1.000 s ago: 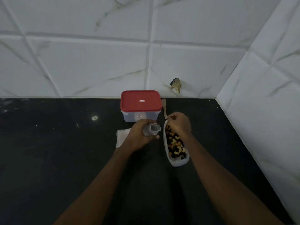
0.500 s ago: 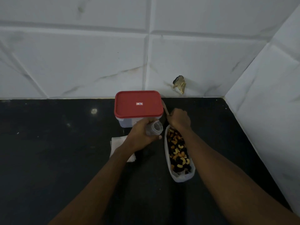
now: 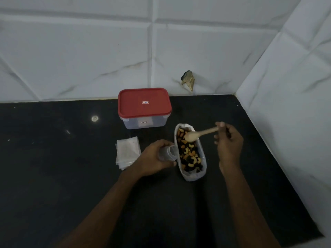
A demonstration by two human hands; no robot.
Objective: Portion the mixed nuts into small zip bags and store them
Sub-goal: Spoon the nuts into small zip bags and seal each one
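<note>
Landmark: long white oblong tray [image 3: 194, 177] of mixed nuts [image 3: 189, 154] on black tabletop [image 3: 53, 176]; long axis runs away from person.
Small clear zip bag [image 3: 167, 153] gripped by left hand [image 3: 154, 158], fingers [image 3: 165, 142] curled round it; bag held against tray's left rim, about mid-length.
Pale wooden spoon [image 3: 192, 136] pinched at handle end by right hand [image 3: 230, 142], just right of tray. Handle lies across tray; bowl poised over far end of nuts, seemingly empty.
Judged next: scoop, then short carry leftward to bag.
Stack of spare clear bags [image 3: 127, 152] noted left of tray; red-lidded clear box [image 3: 144, 104] behind it, lid on.
</note>
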